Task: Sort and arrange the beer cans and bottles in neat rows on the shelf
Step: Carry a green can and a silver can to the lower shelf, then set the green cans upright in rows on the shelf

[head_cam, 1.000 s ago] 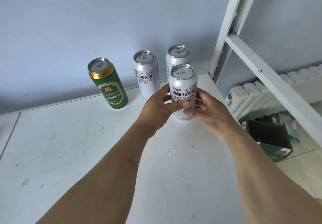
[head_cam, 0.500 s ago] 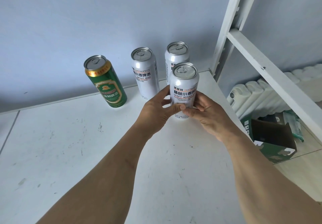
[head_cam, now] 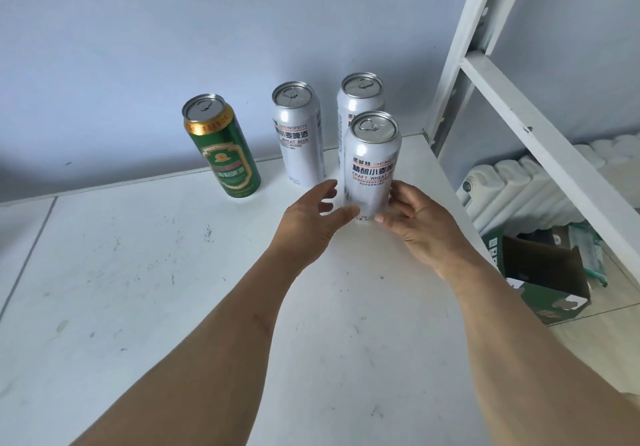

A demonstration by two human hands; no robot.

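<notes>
Head view: a white shelf board [head_cam: 145,307] against a pale blue wall, with four upright beer cans near its back right corner
Back row: a green beer can [head_cam: 223,149] on the left, a silver wheat beer can [head_cam: 299,137] in the middle, and a second silver can [head_cam: 360,99] towards the right edge, all close to the back edge and spaced apart
Front silver can [head_cam: 372,165]: upright, directly in front of the second silver can and partly hiding it, near the right edge of the board
Left hand [head_cam: 313,218]: thumb tip against the can's lower front, fingers spread loosely beside its left side, not wrapped round it
Right hand [head_cam: 415,218]: fingers curled about the can's lower right side, thumb at the front; it grasps the can
Whether the can's base rests on the board: cannot tell, the hands cover it
Step in hand: placing this can as the start of a second row, label facing forward
Next move: judged, it calls for squaring the can behind-to-front with its neighbour, letting go without tipping it, then fetching another can
Off the board: a white upright post [head_cam: 460,47] and a torn green carton [head_cam: 540,279] on the floor to the right
</notes>
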